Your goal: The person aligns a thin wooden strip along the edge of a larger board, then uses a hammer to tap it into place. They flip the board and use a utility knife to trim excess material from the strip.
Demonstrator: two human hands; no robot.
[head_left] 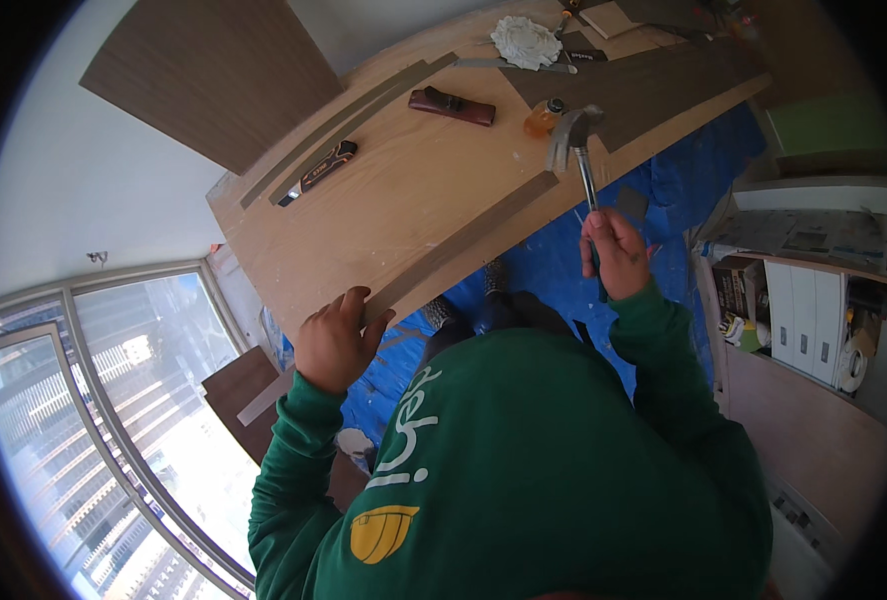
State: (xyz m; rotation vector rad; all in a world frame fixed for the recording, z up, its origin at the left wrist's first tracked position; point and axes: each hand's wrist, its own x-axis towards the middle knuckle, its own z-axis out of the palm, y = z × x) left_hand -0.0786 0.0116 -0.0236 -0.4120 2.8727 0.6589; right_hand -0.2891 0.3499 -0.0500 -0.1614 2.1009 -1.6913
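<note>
From the green sweatshirt point(563, 440), the right hand point(618, 255) at one o'clock is wrapped around the hammer's point(587, 178) handle, and the left hand point(333, 340) at ten pinches the wooden strip point(468, 240) lying along the tabletop's point(393, 215) near edge toward twelve. Good control likely means keeping the strip flat, left fingers clear of any swing, and the amber bottle point(539, 121), beyond at twelve, out of reach.
</note>
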